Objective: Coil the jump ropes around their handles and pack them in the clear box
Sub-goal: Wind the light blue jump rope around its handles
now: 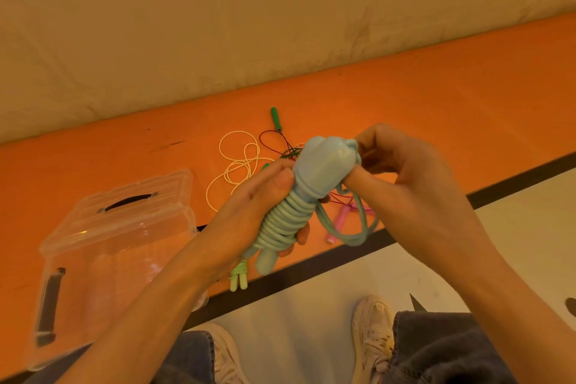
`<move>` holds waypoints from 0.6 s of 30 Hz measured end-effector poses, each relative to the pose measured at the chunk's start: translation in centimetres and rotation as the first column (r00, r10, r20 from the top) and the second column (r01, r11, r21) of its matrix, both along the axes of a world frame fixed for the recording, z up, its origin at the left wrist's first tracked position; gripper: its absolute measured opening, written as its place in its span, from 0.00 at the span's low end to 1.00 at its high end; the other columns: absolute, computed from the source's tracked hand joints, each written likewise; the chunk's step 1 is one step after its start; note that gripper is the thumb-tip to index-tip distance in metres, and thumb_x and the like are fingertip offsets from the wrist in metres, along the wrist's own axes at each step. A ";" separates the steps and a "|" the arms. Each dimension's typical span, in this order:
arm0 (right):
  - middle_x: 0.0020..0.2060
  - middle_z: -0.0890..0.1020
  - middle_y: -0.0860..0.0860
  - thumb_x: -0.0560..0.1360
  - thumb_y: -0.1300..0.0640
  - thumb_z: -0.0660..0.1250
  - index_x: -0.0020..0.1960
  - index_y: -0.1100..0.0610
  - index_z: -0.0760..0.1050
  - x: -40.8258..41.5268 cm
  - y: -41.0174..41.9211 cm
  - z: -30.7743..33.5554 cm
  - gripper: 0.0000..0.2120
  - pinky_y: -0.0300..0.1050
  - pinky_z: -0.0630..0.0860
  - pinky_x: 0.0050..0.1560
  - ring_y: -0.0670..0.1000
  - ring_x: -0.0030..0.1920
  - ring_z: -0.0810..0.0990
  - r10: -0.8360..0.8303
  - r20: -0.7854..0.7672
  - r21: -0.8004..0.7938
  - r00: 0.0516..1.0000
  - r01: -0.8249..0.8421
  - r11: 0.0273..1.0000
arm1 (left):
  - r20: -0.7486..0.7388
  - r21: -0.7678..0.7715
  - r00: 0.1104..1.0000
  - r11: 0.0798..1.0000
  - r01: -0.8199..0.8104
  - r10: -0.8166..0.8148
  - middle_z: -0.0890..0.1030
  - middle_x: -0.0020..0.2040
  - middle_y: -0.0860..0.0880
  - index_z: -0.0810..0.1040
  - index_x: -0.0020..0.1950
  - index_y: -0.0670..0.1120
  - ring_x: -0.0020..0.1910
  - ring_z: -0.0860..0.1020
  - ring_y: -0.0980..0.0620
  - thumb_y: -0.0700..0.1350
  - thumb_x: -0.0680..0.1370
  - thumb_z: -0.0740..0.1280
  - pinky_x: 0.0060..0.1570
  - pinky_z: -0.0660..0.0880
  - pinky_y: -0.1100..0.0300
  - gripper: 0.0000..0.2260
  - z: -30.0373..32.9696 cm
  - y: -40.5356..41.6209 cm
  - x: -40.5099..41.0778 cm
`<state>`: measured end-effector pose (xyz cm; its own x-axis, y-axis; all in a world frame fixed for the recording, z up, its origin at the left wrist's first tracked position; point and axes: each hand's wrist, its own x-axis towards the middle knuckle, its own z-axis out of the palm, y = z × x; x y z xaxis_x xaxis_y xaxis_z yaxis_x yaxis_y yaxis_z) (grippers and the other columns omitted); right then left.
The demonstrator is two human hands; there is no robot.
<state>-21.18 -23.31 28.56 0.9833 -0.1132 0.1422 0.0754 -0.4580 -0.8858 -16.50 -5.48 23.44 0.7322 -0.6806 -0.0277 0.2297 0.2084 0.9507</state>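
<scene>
Gripping the pale blue jump rope (293, 212) by its coiled handles, your left hand (249, 206) holds it above the orange desk (436, 109). Your right hand (405, 178) pinches the loose rope end at the handle tops. At left, the clear box (103, 246) stands open. Farther off lie tangled white (237, 162) and green ropes (276, 118); a pink handle (338, 224) lies near.

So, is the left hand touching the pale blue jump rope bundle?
Touching. The head view shows the left hand wrapped around the coiled pale blue jump rope bundle, thumb pressed on the coils and fingers curling round from behind.
</scene>
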 end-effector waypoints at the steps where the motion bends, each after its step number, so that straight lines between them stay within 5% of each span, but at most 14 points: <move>1: 0.34 0.80 0.51 0.73 0.55 0.68 0.40 0.55 0.74 -0.1 0.1 0.0 0.05 0.47 0.75 0.37 0.50 0.37 0.79 0.007 -0.002 0.021 1.000 -0.007 1.000 | 0.008 -0.001 1.000 1.000 -0.006 0.006 0.76 0.35 0.40 0.71 0.57 0.37 0.28 0.75 0.52 0.65 0.71 0.68 0.26 0.72 0.61 0.32 0.1 -0.1 0.0; 6: 0.33 0.79 0.57 0.76 0.63 0.65 0.44 0.57 0.71 0.0 0.3 -0.1 0.05 0.43 0.74 0.31 0.58 0.35 0.80 0.040 0.001 0.175 0.999 -0.040 0.984 | 0.106 0.011 0.993 0.999 -0.049 0.048 0.78 0.34 0.47 0.72 0.56 0.44 0.27 0.76 0.52 0.65 0.70 0.69 0.26 0.72 0.62 0.27 0.4 -0.2 -0.2; 9: 0.34 0.77 0.61 0.77 0.64 0.64 0.46 0.56 0.69 -0.1 0.5 -0.1 0.05 0.58 0.74 0.34 0.63 0.36 0.76 0.069 0.032 0.178 0.997 -0.074 0.981 | 0.166 0.008 0.983 0.997 -0.077 0.075 0.80 0.36 0.47 0.71 0.58 0.44 0.29 0.77 0.51 0.64 0.68 0.71 0.28 0.73 0.61 0.29 0.6 -0.3 -0.4; 11: 0.35 0.77 0.62 0.77 0.63 0.64 0.46 0.58 0.71 -0.2 0.6 0.0 0.03 0.59 0.75 0.36 0.62 0.36 0.75 0.081 0.065 0.209 0.995 -0.093 0.974 | 0.204 0.003 0.976 0.996 -0.084 0.082 0.80 0.40 0.48 0.71 0.57 0.46 0.31 0.78 0.50 0.63 0.65 0.74 0.29 0.74 0.61 0.30 0.7 -0.2 -0.4; 15: 0.36 0.79 0.61 0.73 0.64 0.64 0.46 0.65 0.74 -0.3 0.1 -0.2 0.04 0.39 0.76 0.34 0.51 0.33 0.78 0.137 0.050 0.373 0.989 -0.146 0.916 | 0.315 0.043 0.942 0.990 -0.138 0.118 0.79 0.46 0.48 0.74 0.54 0.52 0.36 0.79 0.51 0.60 0.63 0.77 0.33 0.75 0.60 0.25 1.0 0.2 -0.3; 18: 0.36 0.78 0.56 0.73 0.65 0.63 0.43 0.62 0.75 -0.3 -0.3 -0.4 0.03 0.36 0.74 0.35 0.47 0.36 0.76 0.210 -0.048 0.502 0.977 -0.158 0.850 | 0.398 0.042 0.908 0.987 -0.157 0.128 0.79 0.50 0.52 0.74 0.55 0.51 0.42 0.79 0.56 0.57 0.65 0.76 0.38 0.76 0.64 0.24 1.5 0.1 -0.5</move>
<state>-21.48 -23.66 28.17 0.9990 0.0411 0.0185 0.0163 0.0541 -0.9984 -16.96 -5.40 24.93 0.7829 -0.5752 0.2372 -0.1923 0.1388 0.9715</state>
